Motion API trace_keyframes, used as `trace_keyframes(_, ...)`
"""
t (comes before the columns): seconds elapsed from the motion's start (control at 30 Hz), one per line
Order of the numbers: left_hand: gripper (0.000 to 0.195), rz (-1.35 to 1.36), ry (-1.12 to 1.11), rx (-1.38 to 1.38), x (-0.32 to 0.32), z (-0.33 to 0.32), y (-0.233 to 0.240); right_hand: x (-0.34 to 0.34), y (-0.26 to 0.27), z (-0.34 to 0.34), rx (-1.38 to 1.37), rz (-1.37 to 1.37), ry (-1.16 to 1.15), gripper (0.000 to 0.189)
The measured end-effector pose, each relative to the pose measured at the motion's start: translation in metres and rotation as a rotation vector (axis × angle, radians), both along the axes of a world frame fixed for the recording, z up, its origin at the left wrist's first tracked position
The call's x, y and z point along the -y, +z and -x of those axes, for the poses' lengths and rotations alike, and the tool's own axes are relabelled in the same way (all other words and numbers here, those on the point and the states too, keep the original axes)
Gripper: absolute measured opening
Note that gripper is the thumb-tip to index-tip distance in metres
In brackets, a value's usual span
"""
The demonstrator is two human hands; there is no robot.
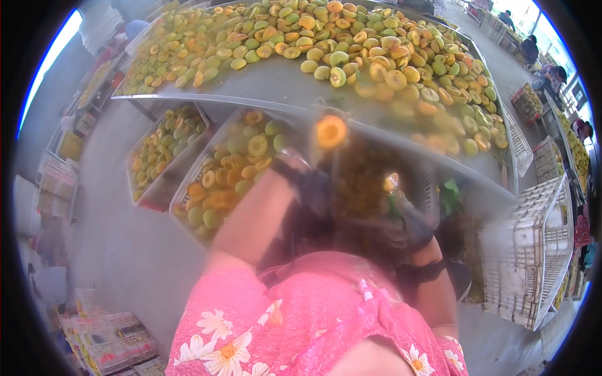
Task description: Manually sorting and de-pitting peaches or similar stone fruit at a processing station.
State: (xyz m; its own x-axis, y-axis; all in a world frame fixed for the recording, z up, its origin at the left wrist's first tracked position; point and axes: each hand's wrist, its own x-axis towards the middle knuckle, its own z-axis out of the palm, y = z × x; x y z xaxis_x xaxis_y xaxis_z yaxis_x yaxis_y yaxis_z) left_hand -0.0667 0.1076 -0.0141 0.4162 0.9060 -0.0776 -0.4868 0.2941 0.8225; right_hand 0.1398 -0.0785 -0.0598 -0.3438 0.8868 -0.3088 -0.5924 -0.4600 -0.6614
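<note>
My left hand (316, 187), in a dark glove, is raised just under the near edge of the fruit table. At its fingers is a halved orange apricot (331, 131), its hollow cut face turned up to me. My right hand (413, 228), also gloved, is lower and to the right, closed around a small tool (393, 205) with a green part. A shiny orange-and-white piece (391, 182) shows at the tool's tip; blur hides what it is. Below the hands, a crate (430, 188) holds a blurred brown mass.
Halved green and orange apricots (329, 33) are heaped on the metal table (277, 82). Two fruit-filled crates (164, 181) (181, 209) stand at left. Stacked white plastic crates (522, 254) are at right, near green leaves (451, 190). Other people (529, 49) are at far right.
</note>
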Motion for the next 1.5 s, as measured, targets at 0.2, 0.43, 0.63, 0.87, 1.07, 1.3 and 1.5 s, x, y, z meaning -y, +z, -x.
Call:
trace_keyframes(0.2,0.024,-1.428,-0.078,-1.681,-0.079,0.142,-0.066,-0.011,-0.017,0.010,0.251,0.097,0.053,0.026)
trace_keyframes(0.43,0.060,-0.839,-0.104,-1.880,-0.047,0.152,-0.159,-0.027,-0.055,0.007,0.721,-0.114,-0.067,0.040)
trace_keyframes(0.63,0.031,-1.394,-0.333,-1.760,-0.050,0.089,-0.048,-0.021,-0.044,-0.002,1.364,-0.371,-0.026,0.049)
trace_keyframes(0.87,0.028,-1.424,-0.322,-1.227,-0.015,-0.108,0.043,-0.025,-0.062,-0.008,1.462,-0.472,0.080,0.045)
trace_keyframes(1.07,0.045,-1.207,-0.609,-1.508,-0.038,-0.200,0.014,-0.017,-0.048,-0.007,1.451,-0.457,0.040,0.040)
trace_keyframes(1.3,0.043,-1.234,-0.693,-1.601,-0.018,-0.217,0.034,-0.010,-0.073,-0.020,1.325,-0.509,-0.269,0.040)
trace_keyframes(1.5,0.041,-1.368,-0.405,-1.301,-0.034,-0.183,0.003,0.004,0.020,-0.028,1.519,-0.377,-0.169,0.037)
